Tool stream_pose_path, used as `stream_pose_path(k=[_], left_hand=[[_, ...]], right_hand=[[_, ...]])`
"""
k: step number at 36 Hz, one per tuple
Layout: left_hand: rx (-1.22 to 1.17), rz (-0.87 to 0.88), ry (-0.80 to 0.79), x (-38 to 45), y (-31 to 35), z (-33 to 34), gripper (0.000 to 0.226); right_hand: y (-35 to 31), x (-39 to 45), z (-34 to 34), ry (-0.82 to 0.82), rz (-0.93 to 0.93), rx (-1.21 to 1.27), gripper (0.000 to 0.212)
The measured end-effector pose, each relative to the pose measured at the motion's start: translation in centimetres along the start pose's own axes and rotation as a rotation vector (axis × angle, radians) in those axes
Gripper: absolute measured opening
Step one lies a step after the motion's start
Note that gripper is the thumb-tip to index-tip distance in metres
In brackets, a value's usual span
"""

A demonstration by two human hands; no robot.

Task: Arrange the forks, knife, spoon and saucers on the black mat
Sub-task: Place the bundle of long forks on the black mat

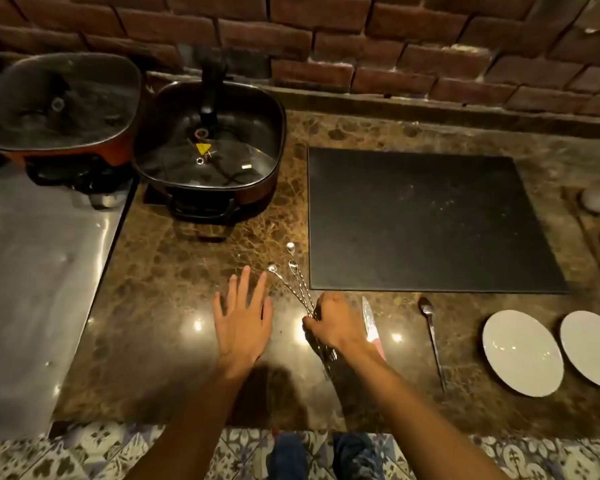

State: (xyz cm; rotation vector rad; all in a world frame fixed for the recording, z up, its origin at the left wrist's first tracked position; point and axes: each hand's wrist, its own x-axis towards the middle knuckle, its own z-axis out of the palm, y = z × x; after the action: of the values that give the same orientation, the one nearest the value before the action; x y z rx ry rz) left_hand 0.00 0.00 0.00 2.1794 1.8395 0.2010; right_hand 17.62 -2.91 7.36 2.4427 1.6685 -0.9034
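Note:
The black mat (426, 220) lies bare on the brown marble counter. My right hand (333, 323) is closed around a bundle of thin metal forks (300, 282) with twisted handles, just left of the mat's near corner. Their round handle ends fan out away from me; the tines poke out below my wrist. My left hand (245, 320) hovers flat and spread beside them, holding nothing. A knife (371, 323) with a pinkish handle lies right of my right hand. A long spoon (432, 336) lies further right. Two white saucers (522, 353) (591, 348) sit at the near right.
Two electric skillets stand at the back left: a black one (208, 147) with a glass lid and an orange one (59, 105). A steel surface (39, 271) borders the counter's left. Brick wall behind. Pale round objects (598, 200) sit at the right edge.

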Motion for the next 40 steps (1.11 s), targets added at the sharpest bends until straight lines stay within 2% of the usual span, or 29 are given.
stream_pose_path(k=[3, 11, 15, 19, 23, 28, 32, 40], left_hand=[[0.039, -0.018, -0.069, 1.0, -0.3, 0.8, 0.062], [0.071, -0.002, -0.05, 2.1, -0.8, 2.8, 0.061], [0.08, 0.008, -0.025, 3.0, -0.4, 3.3, 0.06], [0.107, 0.024, -0.002, 4.2, -0.2, 3.8, 0.06], [0.12, 0.051, 0.031, 5.2, 0.0, 4.0, 0.059], [0.123, 0.073, 0.043, 6.5, 0.6, 3.8, 0.059], [0.134, 0.083, 0.062, 8.0, 1.6, 3.6, 0.057], [0.132, 0.112, 0.048, 10.3, 1.7, 4.7, 0.057]], right_hand=[[-0.1, 0.6, -0.2, 0.026, -0.033, -0.046, 0.031], [-0.3, 1.6, -0.3, -0.007, -0.066, -0.156, 0.026], [-1.0, 2.1, -0.8, -0.055, -0.026, -0.183, 0.02], [-1.5, 2.9, -1.2, -0.095, 0.04, -0.223, 0.024], [-1.2, 3.3, -1.2, -0.111, 0.005, -0.247, 0.025], [0.4, 4.1, -2.0, -0.173, -0.03, -0.115, 0.025], [1.9, 4.9, -3.1, -0.207, 0.031, 0.057, 0.028], [4.0, 11.6, -8.1, -0.102, 0.198, 0.28, 0.033]])
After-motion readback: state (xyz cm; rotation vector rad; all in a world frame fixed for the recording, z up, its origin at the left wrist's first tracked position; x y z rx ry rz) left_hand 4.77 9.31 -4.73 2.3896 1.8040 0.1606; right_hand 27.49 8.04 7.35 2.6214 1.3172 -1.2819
